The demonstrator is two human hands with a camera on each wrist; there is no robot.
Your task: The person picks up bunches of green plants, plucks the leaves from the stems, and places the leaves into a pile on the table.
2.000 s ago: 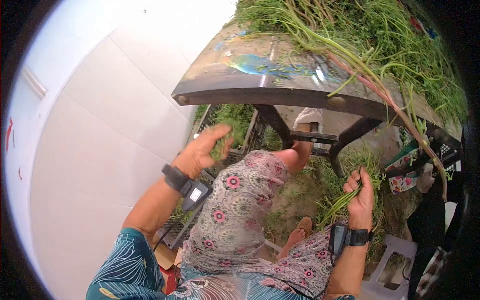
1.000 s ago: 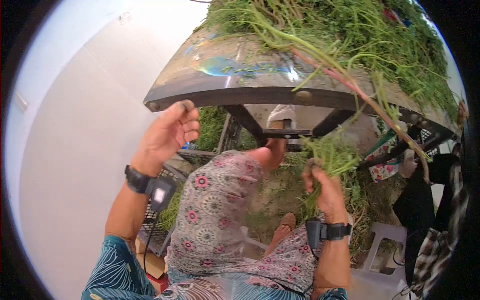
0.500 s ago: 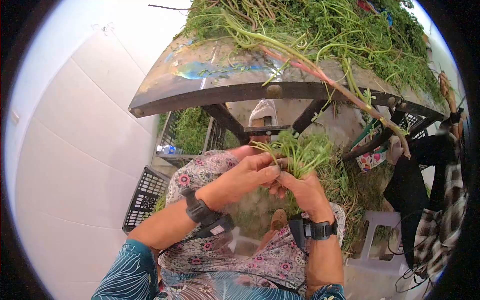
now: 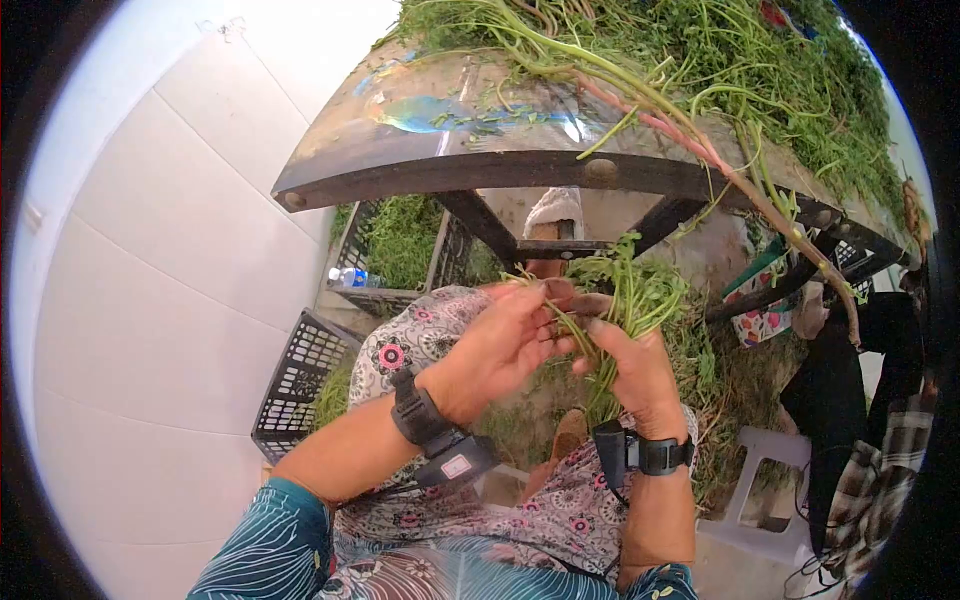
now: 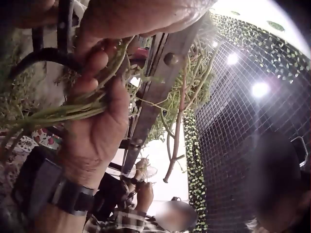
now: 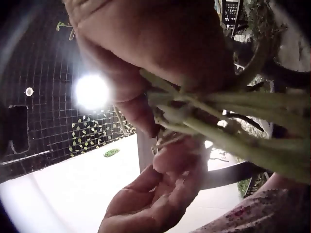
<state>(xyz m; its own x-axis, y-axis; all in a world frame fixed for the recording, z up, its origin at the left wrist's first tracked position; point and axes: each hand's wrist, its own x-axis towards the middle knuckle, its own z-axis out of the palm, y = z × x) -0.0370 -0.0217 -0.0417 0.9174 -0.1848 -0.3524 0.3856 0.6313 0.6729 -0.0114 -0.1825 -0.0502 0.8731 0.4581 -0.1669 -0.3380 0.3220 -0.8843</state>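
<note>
In the head view, my right hand [image 4: 645, 375] grips a bunch of leafy green stems [image 4: 640, 300] above my lap, with the leaves fanning up past the thumb. My left hand [image 4: 495, 350] meets it from the left. Its thumb and forefinger pinch a thin sprig at the bunch's side, while the other fingers are loosely bent. The left wrist view shows the stems [image 5: 63, 112] running across the right palm and out below it. Cut stem ends [image 6: 175, 114] appear close up in the right wrist view, beside the left fingertips.
A table [image 4: 330, 170] heaped with greens [image 4: 720, 60] stands ahead, a long reddish stem [image 4: 760, 205] hanging over its edge. Crates [image 4: 300, 385] holding greens and a bottle [image 4: 348, 277] are at left. A plastic stool [image 4: 765, 470] stands at right. Another person [image 5: 141, 204] shows in the left wrist view.
My left hand let go of a small handful of greens near the crate, then came right to the bunch. My right hand moved the bunch up and left, and the left hand now pinches a sprig.
</note>
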